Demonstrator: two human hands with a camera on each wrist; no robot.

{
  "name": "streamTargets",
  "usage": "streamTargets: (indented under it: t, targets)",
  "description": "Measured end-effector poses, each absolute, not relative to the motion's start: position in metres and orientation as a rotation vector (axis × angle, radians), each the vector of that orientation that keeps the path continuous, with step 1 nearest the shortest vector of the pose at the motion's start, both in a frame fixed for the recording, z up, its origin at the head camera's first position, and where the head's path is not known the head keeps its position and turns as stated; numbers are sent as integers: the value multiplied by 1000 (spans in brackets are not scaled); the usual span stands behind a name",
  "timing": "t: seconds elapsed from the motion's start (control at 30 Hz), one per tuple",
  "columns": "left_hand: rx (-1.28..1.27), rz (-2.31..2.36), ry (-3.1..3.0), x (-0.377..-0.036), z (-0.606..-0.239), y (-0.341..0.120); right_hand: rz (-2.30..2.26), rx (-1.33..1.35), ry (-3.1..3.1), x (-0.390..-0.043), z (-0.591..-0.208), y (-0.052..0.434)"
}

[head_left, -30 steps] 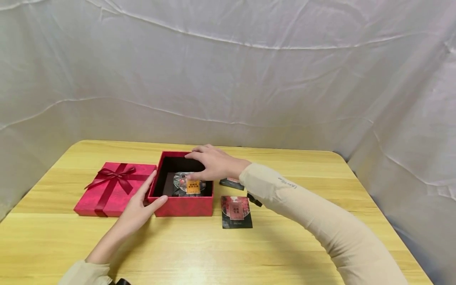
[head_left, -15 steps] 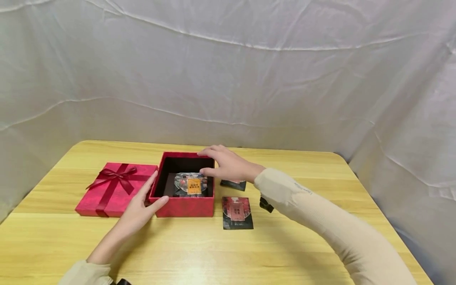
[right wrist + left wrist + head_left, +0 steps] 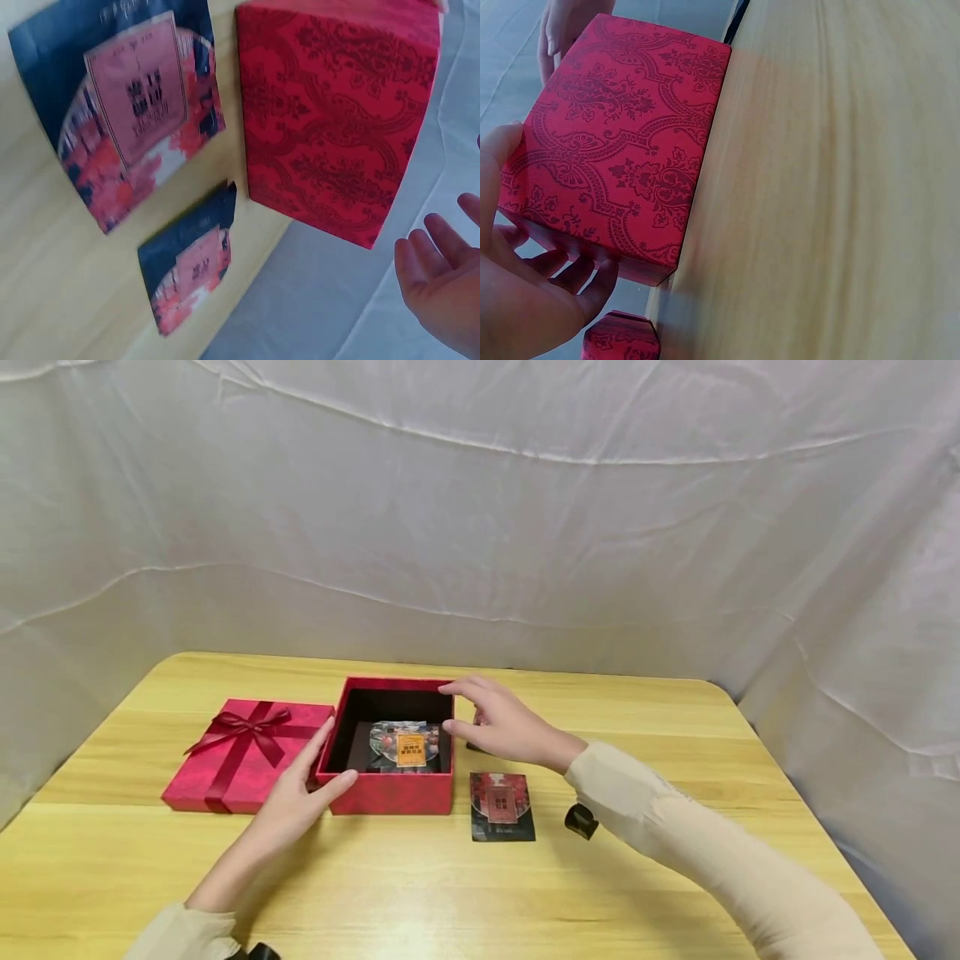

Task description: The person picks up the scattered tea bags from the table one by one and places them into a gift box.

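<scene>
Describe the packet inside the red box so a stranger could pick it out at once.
On the wooden table, find the open red box, just right of the lid with the dark red bow. The packet lies inside, toward the near right corner. Its label is orange, while the near packet and the far packet outside the box have pink ones.

I see darker floral scrolls on the red box [image 3: 330, 124]. One packet [image 3: 502, 808] is black, red and pink.
</scene>
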State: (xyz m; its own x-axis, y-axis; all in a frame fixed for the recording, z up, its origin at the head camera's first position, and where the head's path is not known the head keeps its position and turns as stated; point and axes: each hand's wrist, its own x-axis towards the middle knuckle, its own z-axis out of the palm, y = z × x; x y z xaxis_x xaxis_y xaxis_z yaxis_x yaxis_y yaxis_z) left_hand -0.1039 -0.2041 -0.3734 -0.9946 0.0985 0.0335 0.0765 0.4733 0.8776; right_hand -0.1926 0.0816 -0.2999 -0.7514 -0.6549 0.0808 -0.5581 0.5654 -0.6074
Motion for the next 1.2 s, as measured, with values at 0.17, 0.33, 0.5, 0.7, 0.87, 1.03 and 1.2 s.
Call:
streamTargets:
  t: [0.17, 0.33, 0.5, 0.7, 0.87, 1.03, 1.2]
  targets:
    - [170, 1601, 2675, -104, -374, -204, -1056, -993, 2619, -186, -306, 90]
    - [173, 1613, 2671, -104, -374, -204, -1113, -957, 2568, -182, -316, 101]
    - [178, 1619, 2665, -105, -376, -203, -1067, -964, 2533, -177, -330, 114]
    - [165, 1631, 2660, -104, -377, -205, -1027, -999, 2494, -175, -352, 127]
    - [165, 1631, 2662, -103, -375, -206, -1055, -1014, 2470, -171, -365, 135]
    - [169, 1617, 2672, -103, -375, -207, -944, -982, 2527, -167, -376, 143]
    - [172, 1611, 2668, -104, -376, -206, -841, -946, 2584, -161, -383, 150]
